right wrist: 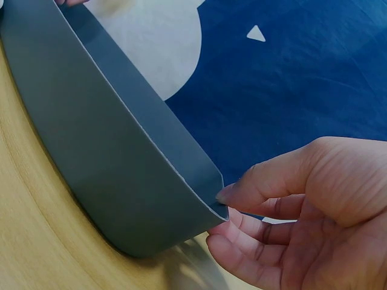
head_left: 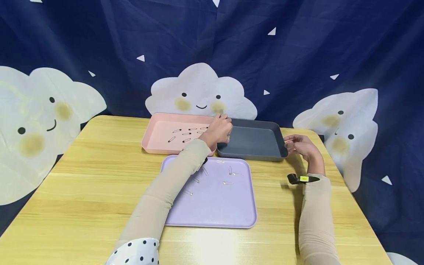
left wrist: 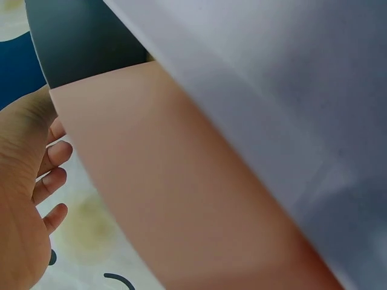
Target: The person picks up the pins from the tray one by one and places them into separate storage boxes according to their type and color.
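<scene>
My right hand (head_left: 302,147) pinches the right end of a dark grey rectangular tray (head_left: 253,141); the right wrist view shows its thumb (right wrist: 233,194) over the rim and fingers outside the wall. My left hand (head_left: 219,129), fingers curled, grips the grey tray's left end where it meets a pink tray (head_left: 157,129); the fingertips are partly hidden. Several dark safety pins (head_left: 171,139) lie in the pink tray. Nearer me, under my left forearm, is a lilac tray (head_left: 225,209) with several gold-coloured safety pins (head_left: 228,183) scattered on it.
All three trays stand on a light wooden table (head_left: 82,184). A dark blue curtain (head_left: 245,44) with white smiling clouds hangs right behind the table's back edge. A black wrist strap (head_left: 303,179) sits on my right sleeve.
</scene>
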### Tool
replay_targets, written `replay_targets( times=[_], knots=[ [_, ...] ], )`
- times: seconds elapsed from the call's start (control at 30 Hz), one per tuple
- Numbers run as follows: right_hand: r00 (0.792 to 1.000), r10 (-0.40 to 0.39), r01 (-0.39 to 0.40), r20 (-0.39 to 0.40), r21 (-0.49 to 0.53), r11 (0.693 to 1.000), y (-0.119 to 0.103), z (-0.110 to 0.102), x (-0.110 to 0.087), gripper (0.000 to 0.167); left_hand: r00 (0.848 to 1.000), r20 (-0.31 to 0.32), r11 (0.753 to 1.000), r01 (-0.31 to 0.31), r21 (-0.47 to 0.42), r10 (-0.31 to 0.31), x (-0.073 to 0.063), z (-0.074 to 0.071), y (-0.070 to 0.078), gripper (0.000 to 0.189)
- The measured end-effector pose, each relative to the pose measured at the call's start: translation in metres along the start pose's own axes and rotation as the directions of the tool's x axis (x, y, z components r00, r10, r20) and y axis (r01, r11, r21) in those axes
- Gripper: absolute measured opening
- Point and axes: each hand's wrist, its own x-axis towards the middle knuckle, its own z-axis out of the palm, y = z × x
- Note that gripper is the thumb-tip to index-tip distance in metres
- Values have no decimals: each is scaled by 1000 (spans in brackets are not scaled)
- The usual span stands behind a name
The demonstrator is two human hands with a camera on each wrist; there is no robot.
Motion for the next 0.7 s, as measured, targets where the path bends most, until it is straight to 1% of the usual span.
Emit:
replay_targets(
  times=[0.33,0.47,0.7],
  knots=[
    [1000,-1,1,-1,-6,1000,0,0,1,51,1000,15,1000,-2,10,2,-1,-3,-2,12],
    [1000,-5,5,-3,-5,1000,0,-1,1,51,1000,6,1000,-24,11,24,-4,-6,-2,12],
    [1000,-3,3,-3,2,1000,1,-1,3,50,996,-27,996,-88,17,88,-12,-17,1,7]
  ],
)
